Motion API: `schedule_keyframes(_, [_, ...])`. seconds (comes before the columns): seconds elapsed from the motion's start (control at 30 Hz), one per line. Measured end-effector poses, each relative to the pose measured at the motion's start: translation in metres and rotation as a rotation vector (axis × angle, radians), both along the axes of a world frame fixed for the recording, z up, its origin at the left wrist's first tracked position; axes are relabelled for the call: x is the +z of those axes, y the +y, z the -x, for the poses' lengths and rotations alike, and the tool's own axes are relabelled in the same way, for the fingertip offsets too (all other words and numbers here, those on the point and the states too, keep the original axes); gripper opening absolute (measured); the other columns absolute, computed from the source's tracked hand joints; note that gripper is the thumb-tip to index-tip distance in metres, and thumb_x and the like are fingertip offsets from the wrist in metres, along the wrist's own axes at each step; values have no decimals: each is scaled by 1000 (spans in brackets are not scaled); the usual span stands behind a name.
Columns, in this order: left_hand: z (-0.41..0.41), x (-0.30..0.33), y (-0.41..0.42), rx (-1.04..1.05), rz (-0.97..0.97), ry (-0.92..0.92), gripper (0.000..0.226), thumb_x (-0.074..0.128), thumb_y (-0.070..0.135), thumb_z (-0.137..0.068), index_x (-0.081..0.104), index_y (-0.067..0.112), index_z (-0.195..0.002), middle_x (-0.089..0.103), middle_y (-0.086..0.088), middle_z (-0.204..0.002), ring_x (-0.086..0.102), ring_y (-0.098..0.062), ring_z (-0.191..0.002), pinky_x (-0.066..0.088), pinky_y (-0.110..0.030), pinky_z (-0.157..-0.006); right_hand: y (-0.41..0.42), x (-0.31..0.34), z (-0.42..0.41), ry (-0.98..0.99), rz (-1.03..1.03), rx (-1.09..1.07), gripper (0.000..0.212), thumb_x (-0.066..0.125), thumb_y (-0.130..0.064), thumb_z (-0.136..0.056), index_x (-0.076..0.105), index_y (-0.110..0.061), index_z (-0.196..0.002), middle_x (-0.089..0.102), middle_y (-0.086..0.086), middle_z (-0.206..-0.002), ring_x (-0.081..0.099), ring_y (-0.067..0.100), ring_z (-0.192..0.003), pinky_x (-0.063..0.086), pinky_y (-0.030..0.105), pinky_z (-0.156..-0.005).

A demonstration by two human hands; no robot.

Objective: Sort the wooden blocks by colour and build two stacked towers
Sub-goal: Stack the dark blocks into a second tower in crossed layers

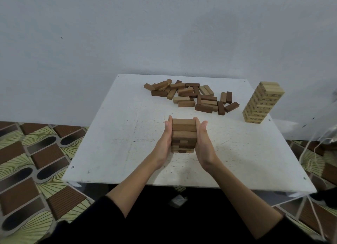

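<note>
Squaring up the short brown wooden block tower (183, 135) now, the left hand (164, 143) and right hand (203, 143) each lie flat against a side, fingers straight, a pressing grip rather than a clench. Those loose layers look light, stiff and smooth, so they would likely slide apart if lifted; holding low on both side faces seems safest. Both forearms reach forward over the white desk (113, 134). Beyond the fingertips lies the scattered pile of brown and pale blocks (191, 97); far right of the right hand stands the tall pale wooden tower (262, 103).
</note>
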State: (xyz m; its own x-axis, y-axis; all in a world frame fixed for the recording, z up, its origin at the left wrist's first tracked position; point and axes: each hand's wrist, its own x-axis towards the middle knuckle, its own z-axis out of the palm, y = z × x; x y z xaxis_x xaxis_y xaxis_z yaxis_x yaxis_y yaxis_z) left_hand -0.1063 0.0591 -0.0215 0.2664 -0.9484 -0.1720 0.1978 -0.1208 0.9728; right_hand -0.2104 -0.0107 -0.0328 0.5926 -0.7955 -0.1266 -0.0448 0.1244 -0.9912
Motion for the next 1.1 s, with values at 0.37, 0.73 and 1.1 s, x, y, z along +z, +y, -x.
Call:
schedule_keyframes(0.37, [-16,-11,3,32,-29,51,84,15,70,-79,6,30,-152,9,6,-160,9,-16,-147,9,-38,-118,-15,-1,6,87,15,-25,86,4,-74,-81,23,-24,-149,26,-1,-155,22,18,-142,12,39,-119])
schedule_keyframes(0.73, [-89,4,-51,282,-185,-657,38,61,14,-92,51,13,-129,51,-3,-136,51,-10,-105,41,-21,-86,-105,36,-4,417,504,-16,22,56,-17,-93,62,-11,-113,62,-2,-108,54,0,-88,41,3,-69])
schedule_keyframes(1.1, [-102,8,-135,18,-64,-998,37,57,7,-92,55,3,-128,56,-11,-127,51,-22,-118,37,-23,-94,-157,32,-51,719,806,119,22,62,-7,-86,62,-4,-108,57,5,-97,49,15,-86,35,22,-73])
